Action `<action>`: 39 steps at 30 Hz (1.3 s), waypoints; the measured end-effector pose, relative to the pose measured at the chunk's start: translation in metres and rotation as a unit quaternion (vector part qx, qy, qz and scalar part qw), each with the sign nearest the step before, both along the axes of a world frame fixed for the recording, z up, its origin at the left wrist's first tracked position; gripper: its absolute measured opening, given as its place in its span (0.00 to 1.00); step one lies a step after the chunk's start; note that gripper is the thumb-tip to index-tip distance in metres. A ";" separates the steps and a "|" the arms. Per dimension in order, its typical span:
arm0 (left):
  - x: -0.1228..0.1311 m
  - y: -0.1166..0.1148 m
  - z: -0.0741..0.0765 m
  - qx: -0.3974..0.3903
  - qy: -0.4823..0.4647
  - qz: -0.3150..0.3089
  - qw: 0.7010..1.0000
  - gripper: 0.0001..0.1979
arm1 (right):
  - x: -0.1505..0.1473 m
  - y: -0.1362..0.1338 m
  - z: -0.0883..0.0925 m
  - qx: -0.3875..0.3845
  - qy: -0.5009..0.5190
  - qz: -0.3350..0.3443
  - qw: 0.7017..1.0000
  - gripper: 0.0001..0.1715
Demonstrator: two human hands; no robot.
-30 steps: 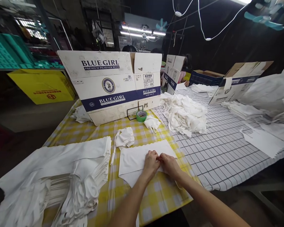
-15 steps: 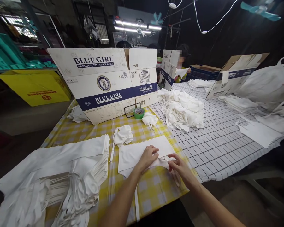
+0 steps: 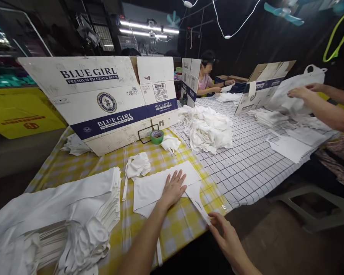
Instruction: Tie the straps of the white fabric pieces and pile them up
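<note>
A white strappy top (image 3: 149, 189) lies flat on the yellow checked tablecloth (image 3: 186, 225). My left hand (image 3: 173, 189) rests flat on it with the fingers spread. Near the table's front edge my right hand (image 3: 225, 235) pinches the end of a white shoulder strap (image 3: 199, 204), drawn out taut from the top's right side. Another thin strap (image 3: 159, 252) hangs down at the front, partly behind my left forearm. A bunched white piece (image 3: 139, 165) with a strap lies just behind the top. To the left rises a thick stack of white tops (image 3: 74, 198), straps dangling.
A beer carton (image 3: 109, 103) stands at the back, with green tape (image 3: 156, 136) and a small white piece (image 3: 171, 143) before it. A white garment heap (image 3: 209, 128) covers part of the grid cloth (image 3: 246, 164). Co-workers handle white pieces at the back and right.
My right hand has moved toward the front edge, pulling the strap out straight. My left hand has flattened on the top. The view has turned right, bringing co-workers further into sight.
</note>
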State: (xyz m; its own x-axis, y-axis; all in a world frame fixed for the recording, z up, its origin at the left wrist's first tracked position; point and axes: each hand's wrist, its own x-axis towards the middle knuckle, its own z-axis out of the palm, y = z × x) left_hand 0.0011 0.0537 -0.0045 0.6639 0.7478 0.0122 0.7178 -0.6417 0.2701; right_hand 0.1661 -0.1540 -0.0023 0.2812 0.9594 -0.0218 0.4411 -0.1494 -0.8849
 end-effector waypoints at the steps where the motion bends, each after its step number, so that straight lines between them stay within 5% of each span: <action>1: 0.001 0.001 0.000 0.001 0.005 0.002 1.000 0.26 | 0.000 -0.005 -0.002 0.002 0.005 -0.003 1.000 0.19; 9: -0.008 -0.001 0.006 -0.052 -0.025 0.004 0.998 0.28 | 0.007 -0.018 0.007 0.014 -0.012 -0.025 1.000 0.17; 13: -0.048 -0.019 0.005 0.004 -0.046 0.082 0.996 0.28 | 0.016 0.041 0.016 0.067 -0.170 0.001 0.983 0.20; 17: -0.103 -0.044 -0.006 0.051 0.002 0.143 0.988 0.28 | 0.012 0.114 0.013 0.055 -0.357 0.065 0.930 0.28; 22: -0.145 -0.070 -0.014 0.083 0.043 0.150 0.984 0.28 | 0.010 0.148 -0.004 -0.013 -0.403 0.181 0.897 0.30; 26: -0.156 -0.079 -0.017 0.075 0.056 0.164 0.982 0.30 | 0.019 0.130 0.003 -0.026 -0.394 0.172 0.902 0.30; 29: -0.161 -0.080 -0.017 0.053 0.057 0.171 0.982 0.31 | 0.012 0.090 0.019 0.013 -0.349 0.118 0.930 0.25; 32: -0.159 -0.080 -0.014 0.046 0.051 0.185 0.980 0.31 | -0.014 0.032 0.025 0.005 -0.199 0.143 0.969 0.18; 35: -0.148 -0.081 -0.007 0.048 0.028 0.164 0.985 0.30 | -0.057 -0.014 0.012 -0.156 0.001 0.258 0.954 0.12; 39: -0.129 -0.086 -0.006 0.046 0.009 0.113 0.992 0.29 | -0.119 -0.024 -0.015 -0.212 0.215 0.224 0.927 0.32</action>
